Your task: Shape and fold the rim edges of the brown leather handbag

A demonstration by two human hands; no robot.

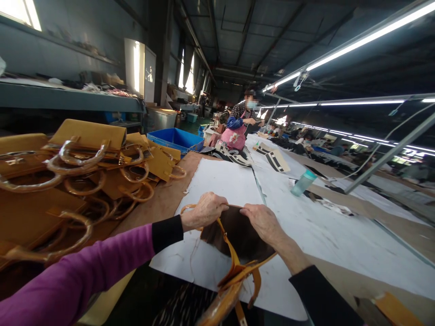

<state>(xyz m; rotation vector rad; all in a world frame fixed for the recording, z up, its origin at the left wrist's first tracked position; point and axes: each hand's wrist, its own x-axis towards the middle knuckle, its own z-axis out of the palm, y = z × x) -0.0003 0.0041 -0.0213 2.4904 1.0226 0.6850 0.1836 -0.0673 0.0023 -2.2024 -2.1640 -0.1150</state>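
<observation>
Tan bag (249, 240) is being held around 6 o'clock in the view, dark inside showing, over white paper (224, 181). Its edge is pinched by the left hand (205, 211) and right hand (265, 222) (yep, grasped in both grips). From there, more bags (90, 136) are piled at 10 o'clock; a teal bottle (303, 183) is spotted at 2.

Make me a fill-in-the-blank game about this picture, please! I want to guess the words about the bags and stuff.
1. The bag is gripped at its edge by ____ hands: the left hand and the right hand.
2. The pile of bags is on the person's ____ side.
3. The purple left sleeve ends in a ____ cuff.
4. The large open bin just beyond the pile is coloured ____.

Missing words: two; left; black; blue.
</observation>
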